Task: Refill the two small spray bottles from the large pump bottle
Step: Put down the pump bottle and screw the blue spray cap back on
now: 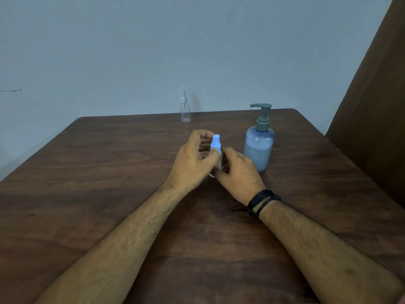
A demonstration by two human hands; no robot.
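From the head view, our left hand [192,159] curls its thumb and fingers around the blue spray top of a small white plastic spray bottle [215,148] standing mid-table. Our right hand [237,172] closes around its lower body. The large translucent pump bottle of pale blue liquid [258,148] stands just beside; a small clear empty spray bottle [185,110] waits well behind. We should brace the base firmly while unscrewing the top.
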